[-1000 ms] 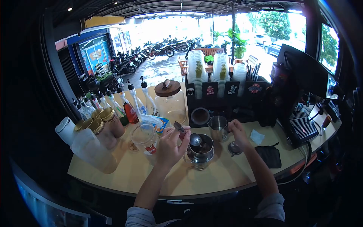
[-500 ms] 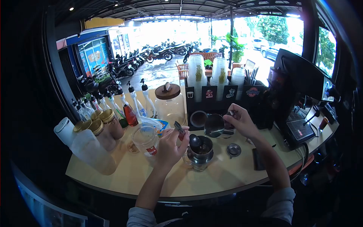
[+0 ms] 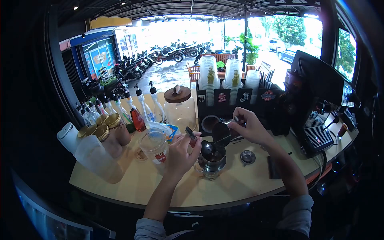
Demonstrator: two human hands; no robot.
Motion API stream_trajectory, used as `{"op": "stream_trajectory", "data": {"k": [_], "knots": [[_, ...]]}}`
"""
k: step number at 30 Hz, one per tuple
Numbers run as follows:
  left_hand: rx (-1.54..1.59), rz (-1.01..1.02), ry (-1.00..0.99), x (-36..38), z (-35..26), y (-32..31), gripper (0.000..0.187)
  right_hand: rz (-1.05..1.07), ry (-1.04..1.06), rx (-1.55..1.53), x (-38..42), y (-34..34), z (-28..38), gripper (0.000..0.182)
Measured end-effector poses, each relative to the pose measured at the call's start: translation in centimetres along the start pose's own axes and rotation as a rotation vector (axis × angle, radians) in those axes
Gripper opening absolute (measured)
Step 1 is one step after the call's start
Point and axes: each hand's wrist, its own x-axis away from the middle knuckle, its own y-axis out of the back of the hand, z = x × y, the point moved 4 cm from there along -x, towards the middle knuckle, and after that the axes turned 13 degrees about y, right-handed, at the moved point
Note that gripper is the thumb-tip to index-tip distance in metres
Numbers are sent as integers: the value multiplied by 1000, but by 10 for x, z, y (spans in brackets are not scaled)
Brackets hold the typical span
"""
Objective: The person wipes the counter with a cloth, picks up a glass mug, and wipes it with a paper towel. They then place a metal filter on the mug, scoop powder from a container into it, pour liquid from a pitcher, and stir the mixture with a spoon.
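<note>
A spoon (image 3: 207,147) is pinched in my left hand (image 3: 181,157), its dark bowl over a metal drip filter (image 3: 213,165). The filter sits on a clear glass mug (image 3: 211,175). My right hand (image 3: 250,129) grips the handle of a small metal pitcher (image 3: 221,135), tilted toward the spoon and filter. I cannot make out a stream of liquid. Dark contents show inside the filter. To its right lies a small round metal filter piece (image 3: 247,157). A clear jar with a red label (image 3: 154,146) stands left of my left hand.
Syrup bottles with pumps (image 3: 138,114) and gold-lidded jars (image 3: 116,124) line the left side. A wooden-lidded glass jar (image 3: 178,106) stands behind. Stacked plastic cups (image 3: 208,74) rise from a black holder (image 3: 232,102). An espresso machine (image 3: 316,134) is at right.
My right hand has moved slightly left and tipped the pitcher further over, bringing its rim nearer the spoon. The left hand and spoon have barely moved.
</note>
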Motion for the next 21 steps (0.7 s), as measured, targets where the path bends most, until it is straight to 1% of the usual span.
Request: {"op": "stream_trajectory", "data": {"k": [4, 17, 21], "knots": [[-3, -1, 12, 1, 2, 0, 16, 15, 41, 69, -2, -1, 5, 27], [-17, -2, 8, 3, 2, 0, 16, 19, 40, 39, -4, -5, 14, 26], [-35, -25, -25, 3, -1, 2, 16, 13, 75, 78, -5, -2, 13, 26]]}}
